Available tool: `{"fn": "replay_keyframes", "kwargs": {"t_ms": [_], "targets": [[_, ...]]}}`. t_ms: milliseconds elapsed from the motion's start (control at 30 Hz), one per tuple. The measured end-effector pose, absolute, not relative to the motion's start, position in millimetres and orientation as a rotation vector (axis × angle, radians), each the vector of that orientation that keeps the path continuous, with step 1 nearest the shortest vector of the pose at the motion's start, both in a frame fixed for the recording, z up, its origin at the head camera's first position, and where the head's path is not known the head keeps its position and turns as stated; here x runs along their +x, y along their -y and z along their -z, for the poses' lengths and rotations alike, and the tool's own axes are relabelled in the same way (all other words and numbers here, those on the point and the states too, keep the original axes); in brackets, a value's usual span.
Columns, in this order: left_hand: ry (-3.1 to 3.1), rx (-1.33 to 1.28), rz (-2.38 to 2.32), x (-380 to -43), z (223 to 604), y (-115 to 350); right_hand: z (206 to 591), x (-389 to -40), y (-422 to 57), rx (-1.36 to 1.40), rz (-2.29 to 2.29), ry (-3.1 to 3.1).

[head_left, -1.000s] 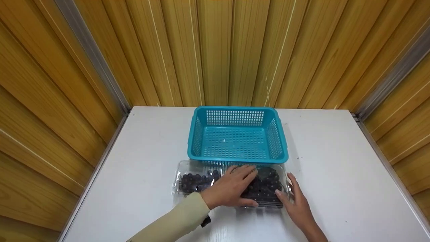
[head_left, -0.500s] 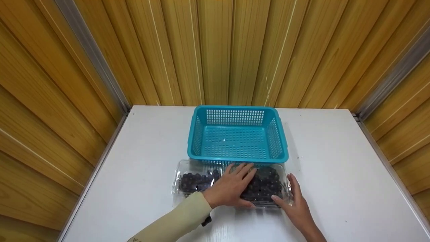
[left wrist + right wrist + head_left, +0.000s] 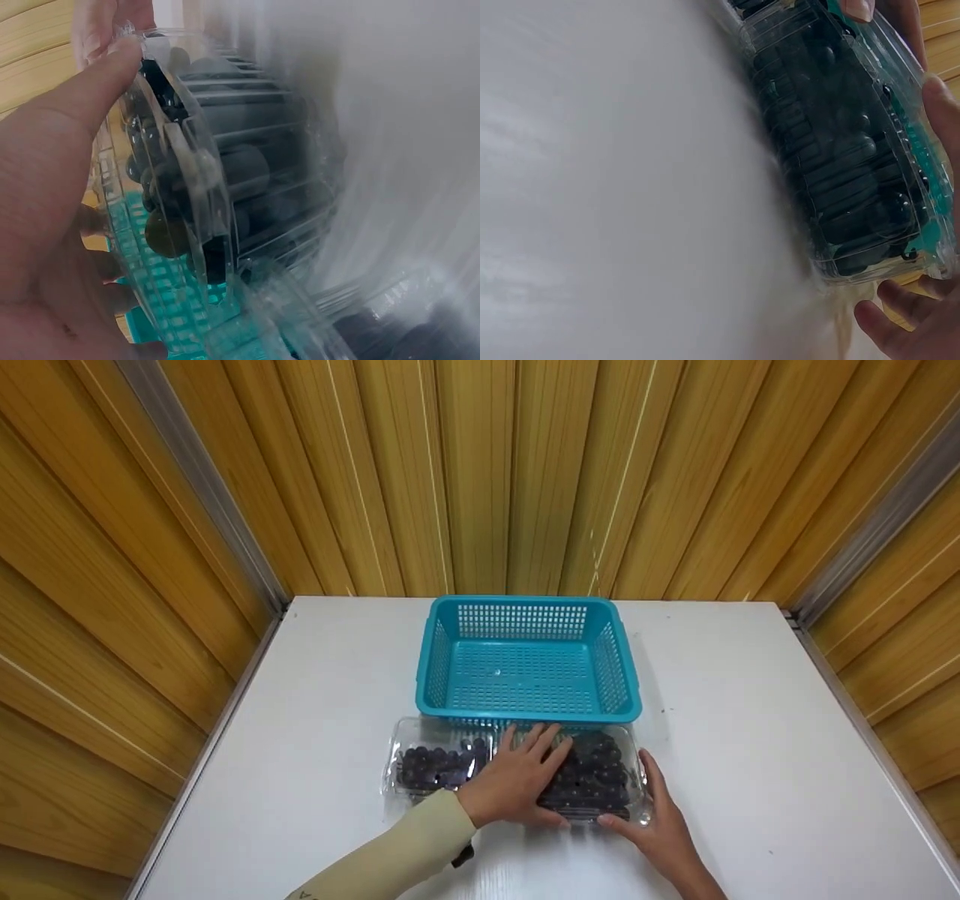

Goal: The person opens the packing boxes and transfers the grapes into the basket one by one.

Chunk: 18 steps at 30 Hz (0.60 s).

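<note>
Two clear plastic clamshell boxes of dark grapes lie side by side on the white table. Over the right-hand box [image 3: 596, 772], the left hand [image 3: 514, 780] lies with fingers spread across the lid and its thumb at the near edge. At that box's right end is the right hand [image 3: 664, 829], thumb at the near right corner and fingers along the side. In the right wrist view, its thumb [image 3: 939, 101] touches the lid's rim while other fingertips sit just off the box's end. Grapes [image 3: 166, 231] show through the clear plastic in the left wrist view.
A teal perforated basket [image 3: 529, 714] with nothing in it stands directly behind the boxes. The left-hand box [image 3: 435, 769] is partly covered by the left forearm and sleeve [image 3: 405, 847]. Wood-look panels [image 3: 480, 480] wall the white table [image 3: 337, 675] at the back and sides.
The right thumb has slid down and left along the box's near right edge. The left hand's spread fingers have shifted slightly left on the lid. Boxes and basket stay in place.
</note>
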<state>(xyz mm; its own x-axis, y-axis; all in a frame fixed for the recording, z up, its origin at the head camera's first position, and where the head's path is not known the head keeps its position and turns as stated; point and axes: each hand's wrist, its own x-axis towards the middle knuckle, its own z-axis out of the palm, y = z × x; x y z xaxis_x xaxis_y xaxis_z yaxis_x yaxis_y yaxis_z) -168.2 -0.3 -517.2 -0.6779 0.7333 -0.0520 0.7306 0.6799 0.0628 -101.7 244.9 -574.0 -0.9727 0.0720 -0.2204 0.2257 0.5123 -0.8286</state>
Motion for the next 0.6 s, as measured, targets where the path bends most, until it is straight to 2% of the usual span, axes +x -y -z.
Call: {"fn": "replay_keyframes", "kwargs": {"t_ms": [600], "targets": [[-2.819, 1.255, 0.028, -164.8, 523.0, -2.1, 579.1, -98.7, -243.3, 0.225, 1.429, -2.604]]}}
